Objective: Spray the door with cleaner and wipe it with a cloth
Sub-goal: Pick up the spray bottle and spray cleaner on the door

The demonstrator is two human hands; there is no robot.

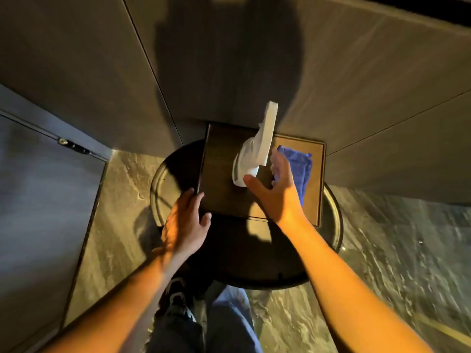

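Note:
A white spray bottle (257, 151) stands on a square brown wooden tray (221, 184), nozzle pointing away toward the wall. A folded blue cloth (299, 166) lies on the tray just right of it. My right hand (276, 192) hovers open between bottle and cloth, fingers spread, thumb close to the bottle's base, gripping nothing. My left hand (186, 222) rests at the tray's front left corner, fingers apart on its edge. A grey door (46, 189) with a dark latch stands at the left.
The tray sits on a round dark table (254, 253) pushed against grey wall panels (356, 85). Marbled stone floor (395, 250) surrounds the table. My jeans and dark shoes (178, 299) show below the table's near edge.

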